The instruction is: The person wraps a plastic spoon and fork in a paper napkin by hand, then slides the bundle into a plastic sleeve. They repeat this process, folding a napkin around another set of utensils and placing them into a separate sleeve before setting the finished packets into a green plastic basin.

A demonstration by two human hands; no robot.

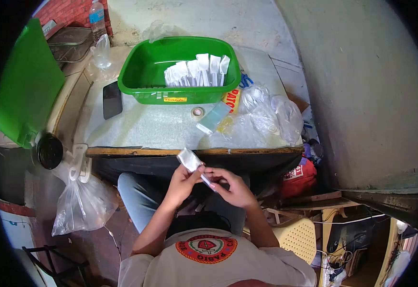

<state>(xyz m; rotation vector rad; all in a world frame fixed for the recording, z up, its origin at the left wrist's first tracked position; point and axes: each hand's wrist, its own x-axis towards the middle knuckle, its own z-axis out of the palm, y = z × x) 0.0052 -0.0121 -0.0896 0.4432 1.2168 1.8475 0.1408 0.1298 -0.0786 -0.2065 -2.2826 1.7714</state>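
Over my lap, just in front of the table edge, both hands hold one slim white wrapped packet (189, 159) with a wide, shiny end and a narrower stem. My left hand (183, 183) pinches it near the middle. The fingers of my right hand (233, 187) are closed around the lower, narrow end. The exact contents of the packet cannot be made out. Several similar white packets (201, 64) stand in a row inside a green plastic basin (175, 98) on the table. Nearest my hands on the tabletop are a tape roll (197, 112) and a clear plastic packet (213, 118).
A dark phone (112, 100) lies left of the basin. Clear plastic bags (271, 115) and blue-handled scissors (245, 80) are at the right. A plastic bag (84, 205) hangs at the table's left. Behind stands a water bottle (97, 20). A grey wall (367, 95) bounds the right side.
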